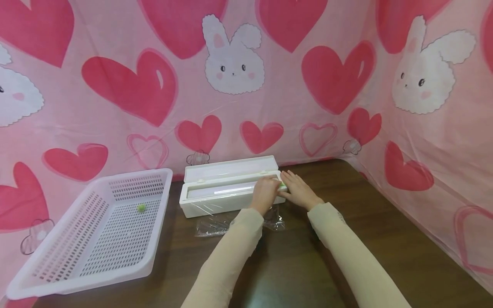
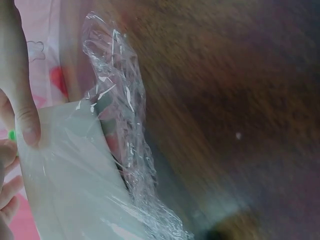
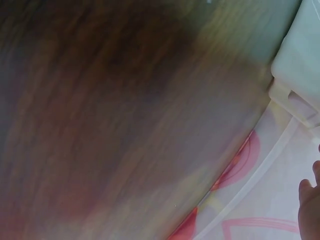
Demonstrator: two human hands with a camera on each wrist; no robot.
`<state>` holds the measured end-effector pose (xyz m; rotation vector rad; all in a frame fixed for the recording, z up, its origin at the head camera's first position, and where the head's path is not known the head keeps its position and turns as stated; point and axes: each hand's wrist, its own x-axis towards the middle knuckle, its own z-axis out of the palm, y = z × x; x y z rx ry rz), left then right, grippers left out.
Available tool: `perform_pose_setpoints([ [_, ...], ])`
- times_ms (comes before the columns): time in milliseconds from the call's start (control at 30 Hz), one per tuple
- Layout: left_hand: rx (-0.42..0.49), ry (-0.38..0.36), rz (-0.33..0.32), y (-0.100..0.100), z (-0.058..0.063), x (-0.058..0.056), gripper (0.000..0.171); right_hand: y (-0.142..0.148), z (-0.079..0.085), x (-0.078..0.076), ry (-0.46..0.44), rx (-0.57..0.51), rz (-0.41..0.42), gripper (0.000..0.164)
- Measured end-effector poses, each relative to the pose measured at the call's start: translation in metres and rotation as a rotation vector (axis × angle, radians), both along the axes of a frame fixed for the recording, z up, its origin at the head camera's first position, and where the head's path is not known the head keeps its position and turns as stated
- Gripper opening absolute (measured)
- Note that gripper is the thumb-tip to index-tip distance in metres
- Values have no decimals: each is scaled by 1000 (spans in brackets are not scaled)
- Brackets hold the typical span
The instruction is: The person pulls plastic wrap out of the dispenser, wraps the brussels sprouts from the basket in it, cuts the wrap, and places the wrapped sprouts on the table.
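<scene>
In the head view a long white cling film box (image 1: 219, 203) lies on the table with its lid (image 1: 231, 167) raised behind it. My left hand (image 1: 265, 194) is curled over the right part of the box and pinches a small green slider (image 1: 283, 185) there. At the box's right end rests my right hand (image 1: 298, 190), fingers extended, its thumb (image 2: 29, 120) against the front wall in the left wrist view. Clear plastic film (image 2: 127, 125) hangs crumpled along the box's front. In the right wrist view, only some fingertips (image 3: 310, 205) show near the box corner.
A white perforated basket (image 1: 163, 205) stands on the left with a small green item (image 1: 141, 208) inside. The dark wooden table (image 1: 292, 265) backs onto a pink curtain (image 1: 285, 85) printed with hearts and rabbits.
</scene>
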<state>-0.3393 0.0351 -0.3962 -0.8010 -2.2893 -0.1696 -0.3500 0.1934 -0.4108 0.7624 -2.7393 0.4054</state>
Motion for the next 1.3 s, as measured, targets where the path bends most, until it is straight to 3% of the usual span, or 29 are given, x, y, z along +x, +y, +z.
perform_pose_setpoints([
  [467,-67,19,3,-12,-4,0,11,-9,-7,-1,69,51,8,74],
  [867,-87,11,12,-27,-2,4,12,-16,-14,0,122,-59,85,78],
  [1100,-42,23,2,-44,0,6,11,-11,-12,-2,79,-16,32,74],
  [1300,-61,-9,-13,-66,3,8,9,1,-9,0,12,-26,-9,76],
])
